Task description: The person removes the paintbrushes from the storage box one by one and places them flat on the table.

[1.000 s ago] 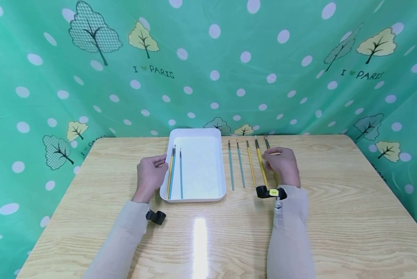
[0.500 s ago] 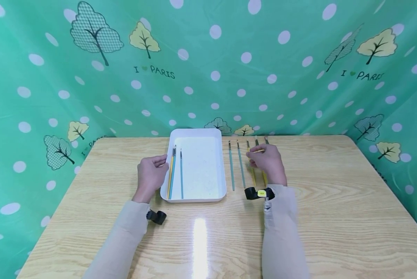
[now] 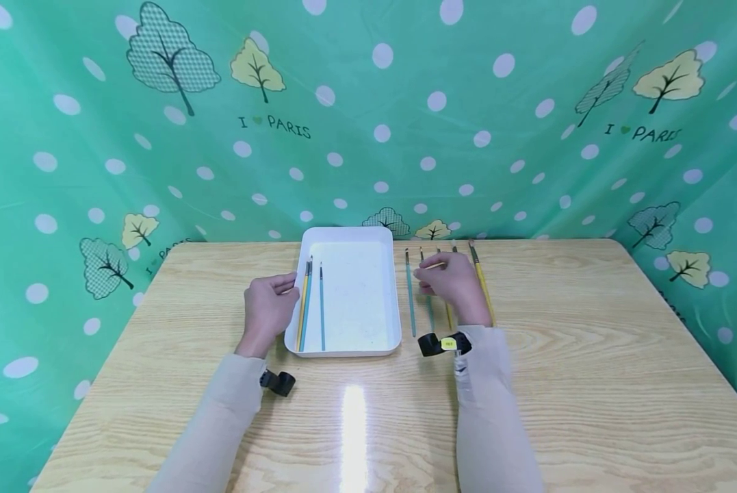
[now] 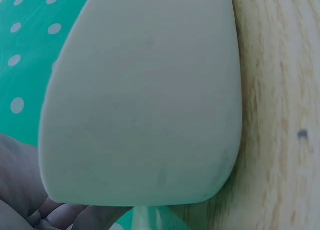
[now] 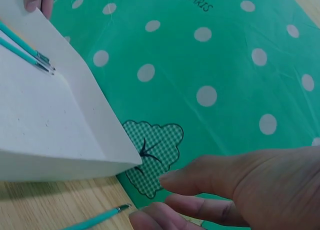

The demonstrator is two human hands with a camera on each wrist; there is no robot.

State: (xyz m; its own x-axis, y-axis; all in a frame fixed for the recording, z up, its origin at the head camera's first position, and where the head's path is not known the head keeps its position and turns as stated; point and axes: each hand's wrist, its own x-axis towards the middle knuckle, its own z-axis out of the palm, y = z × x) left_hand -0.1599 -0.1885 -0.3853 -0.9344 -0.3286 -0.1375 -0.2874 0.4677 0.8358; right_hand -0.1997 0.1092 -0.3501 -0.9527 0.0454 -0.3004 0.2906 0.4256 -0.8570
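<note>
A: What has just shifted in front of you?

B: Your right hand [image 3: 454, 282]. A second ago it was over the long, yellow-handled paintbrush [image 3: 482, 284] at the right end of the row; it has come left across the pale, wood-grained desk [image 3: 590, 342], leaving that one uncovered. Its fingertips now sit near the two slim, teal-handled paintbrushes: the near teal brush [image 3: 411, 301], beside the tray, and the second teal brush [image 3: 431, 316], partly covered.

A: Are you holding anything in it?

B: Nothing shows. In your right wrist view, thumb and fingers stand loosely apart with a bare gap between them. The fourth brush of the row is mostly hidden behind your hand.

A: And your left hand [image 3: 266, 308]?

B: That one hasn't moved — it pinches the left rim of the white, rectangular, plastic-looking tray [image 3: 358, 301].

A: What does that mean for the work?

B: The tray's contents are unchanged: one slim yellow brush [image 3: 302, 322] and two slim blue brushes [image 3: 322, 315] lie towards its left side. I'd judge the shift adds nothing there — it only brings your unladen hand closer to the steadied tray.
</note>
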